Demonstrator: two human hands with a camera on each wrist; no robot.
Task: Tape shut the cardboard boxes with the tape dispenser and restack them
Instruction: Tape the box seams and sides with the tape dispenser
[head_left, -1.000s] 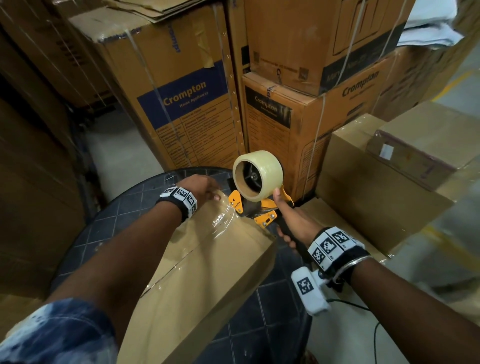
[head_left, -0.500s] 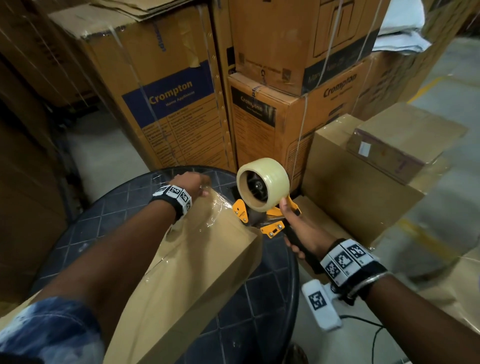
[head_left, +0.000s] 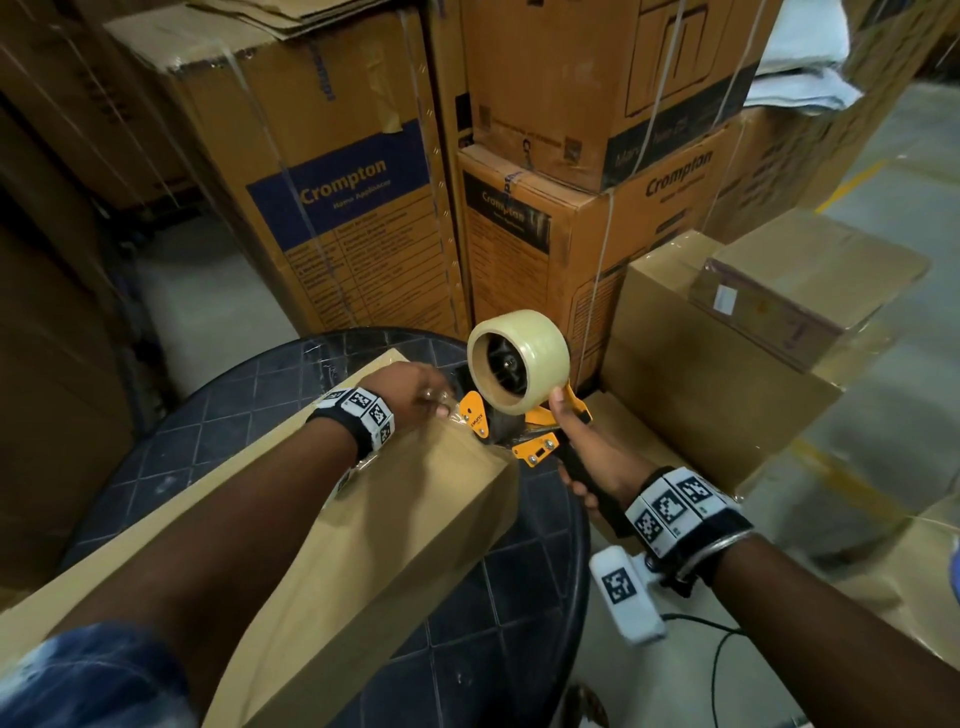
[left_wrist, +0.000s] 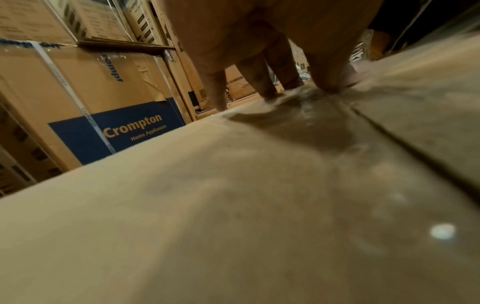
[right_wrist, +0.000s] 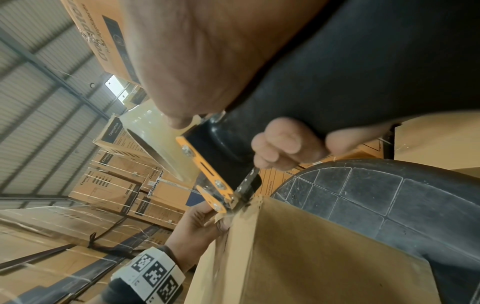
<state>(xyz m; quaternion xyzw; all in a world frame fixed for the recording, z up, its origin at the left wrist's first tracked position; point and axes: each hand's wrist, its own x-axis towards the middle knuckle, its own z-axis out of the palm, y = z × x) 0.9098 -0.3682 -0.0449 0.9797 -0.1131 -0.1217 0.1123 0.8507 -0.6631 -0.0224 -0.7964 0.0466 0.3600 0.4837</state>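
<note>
Taping the far end of the long box (head_left: 363, 525) on the round desk (head_left: 519, 597) | right hand (head_left: 589, 457) wrapped round the tape dispenser (head_left: 511, 405) handle at the box's far corner | left hand (head_left: 415, 397) fingers pressing the tape flat beside it | probs best to keep pinning it while tearing.

The dispenser (head_left: 511, 410) now sits lower, its front at the box's (head_left: 363, 530) far top corner, closer to the left hand (head_left: 415, 395). The left fingers (left_wrist: 324, 82) press crinkled tape (left_wrist: 303, 98) flat at that end instead of holding it raised.
</note>
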